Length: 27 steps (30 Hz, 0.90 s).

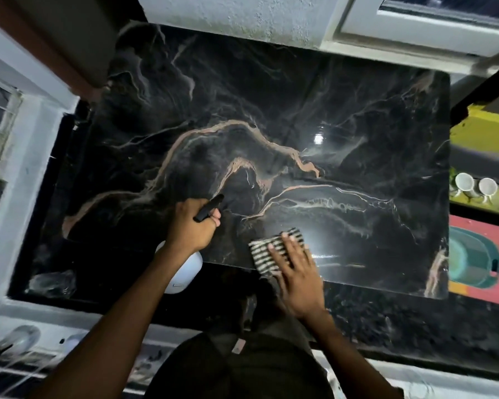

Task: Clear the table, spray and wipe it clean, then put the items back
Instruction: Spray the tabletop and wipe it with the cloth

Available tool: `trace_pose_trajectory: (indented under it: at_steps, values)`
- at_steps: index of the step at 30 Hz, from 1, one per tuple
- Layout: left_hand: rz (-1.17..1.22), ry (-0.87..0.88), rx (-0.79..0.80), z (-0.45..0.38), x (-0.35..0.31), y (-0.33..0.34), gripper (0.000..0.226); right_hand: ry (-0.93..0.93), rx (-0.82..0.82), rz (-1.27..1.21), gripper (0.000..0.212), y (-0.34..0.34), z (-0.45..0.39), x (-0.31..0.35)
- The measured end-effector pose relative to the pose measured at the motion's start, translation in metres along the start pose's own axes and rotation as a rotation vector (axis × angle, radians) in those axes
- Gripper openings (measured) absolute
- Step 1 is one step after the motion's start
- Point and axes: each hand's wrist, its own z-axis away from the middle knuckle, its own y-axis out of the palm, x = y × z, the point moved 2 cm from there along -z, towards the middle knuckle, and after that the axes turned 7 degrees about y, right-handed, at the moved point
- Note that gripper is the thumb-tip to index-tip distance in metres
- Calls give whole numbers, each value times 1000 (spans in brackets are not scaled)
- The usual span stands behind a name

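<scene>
Beneath both hands, the black marble table (271,116) with tan veins is spreading out ahead, its glossy top reflecting a light beyond the right hand. Off to the right of that hand, two white cups (474,185) and a teal basin (470,263) are sitting on coloured shelves. The left hand (192,226) is gripping a white spray bottle (183,272) by its black trigger head, nozzle pointing forward over the table. The right hand (296,272) is lying flat, fingers straight, pressing a striped cloth (274,249) onto the near edge.
</scene>
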Motion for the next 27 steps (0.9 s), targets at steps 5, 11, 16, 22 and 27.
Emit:
trace_pose_trajectory:
  at_steps: [5, 11, 16, 22, 27]
  values:
    - [34, 70, 81, 8, 3, 22, 13, 472, -210, -111, 56, -24, 58, -91]
    - [17, 138, 171, 16, 0, 41, 12, 907, -440, -325, 46, -30, 96, -121]
    - [-45, 240, 255, 22, -25, 62, 23, 855, -554, -456, 59, -40, 76, -86]
    - [-94, 289, 344, 25, -50, 89, 11, 499, -432, -449, 64, -31, 17, 0]
    - [-155, 343, 385, 28, -58, 110, 20, 294, -196, -170, 89, -5, -20, 30]
